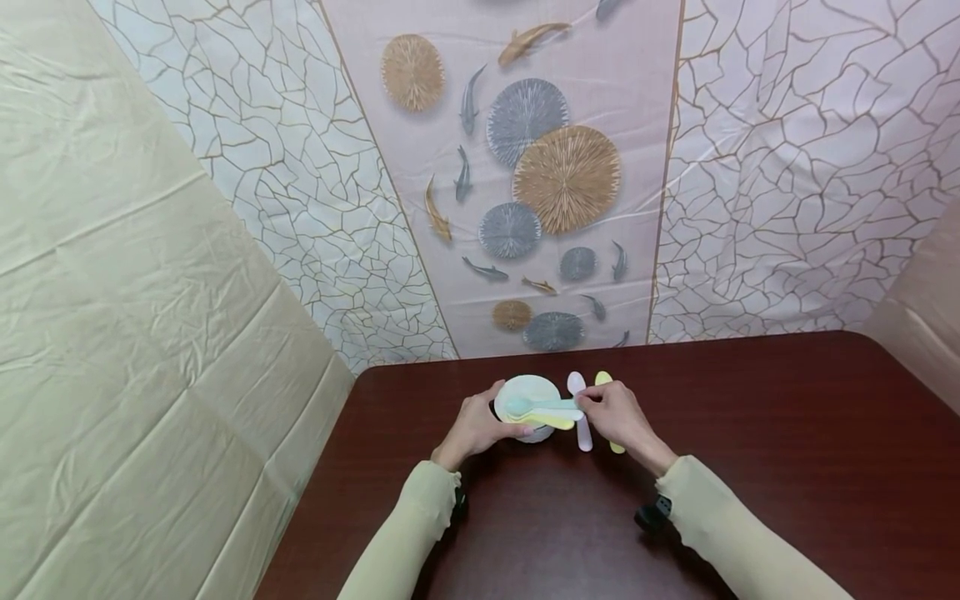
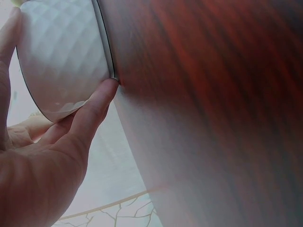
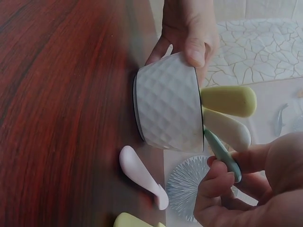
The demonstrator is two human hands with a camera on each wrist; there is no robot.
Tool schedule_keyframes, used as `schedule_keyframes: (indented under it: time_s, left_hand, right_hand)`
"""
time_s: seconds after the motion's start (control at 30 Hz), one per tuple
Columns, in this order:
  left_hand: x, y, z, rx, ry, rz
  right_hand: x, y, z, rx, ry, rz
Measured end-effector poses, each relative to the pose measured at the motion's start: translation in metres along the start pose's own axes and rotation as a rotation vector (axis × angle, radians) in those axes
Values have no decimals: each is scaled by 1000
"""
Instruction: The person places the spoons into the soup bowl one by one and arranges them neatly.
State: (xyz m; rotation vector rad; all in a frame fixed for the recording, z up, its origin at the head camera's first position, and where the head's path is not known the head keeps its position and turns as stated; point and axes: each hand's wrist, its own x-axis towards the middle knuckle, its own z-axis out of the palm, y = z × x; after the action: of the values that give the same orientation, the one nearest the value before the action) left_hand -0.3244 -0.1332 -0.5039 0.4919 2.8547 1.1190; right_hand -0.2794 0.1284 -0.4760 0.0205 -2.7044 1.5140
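Observation:
A white bowl [image 1: 528, 385] with a quilted diamond surface [image 3: 168, 104] stands on the table. My left hand [image 1: 478, 423] grips its side, with the thumb at the rim and a fingertip low near the base in the left wrist view [image 2: 57, 156]. Between thumb and fingers, my right hand [image 1: 618, 414] pinches the handle of a mint-green spoon [image 3: 221, 153], whose bowl end lies inside the white bowl. Beside it a yellow spoon [image 3: 229, 101] and a white spoon [image 3: 227, 128] lean in the bowl, handles jutting over the rim toward the right hand.
Right of the bowl, a pale pink spoon [image 1: 584, 435] lies on the dark red-brown table [image 1: 750, 433]. Another yellow spoon [image 1: 603, 378] lies beyond it, partly covered by the right hand. A patterned cloth [image 1: 555, 275] hangs behind the table's far edge.

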Motion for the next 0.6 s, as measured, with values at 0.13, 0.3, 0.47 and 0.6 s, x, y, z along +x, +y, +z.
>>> schedule_keyframes:
  time_s: [0.13,0.3,0.47,0.6]
  left_hand:
    - [1,1,0,-4,3,8]
    - [1,1,1,-21,-12,1]
    - [1,0,1,-27,-8,0]
    - [0,-1,1,-21,4,4]
  right_hand:
    - [0,-2,0,4,-8,14]
    - [1,-2,1,27,-24,59]
    - [3,-1,3,42,-30,64]
    - [2,-1,3,50,-38,58]
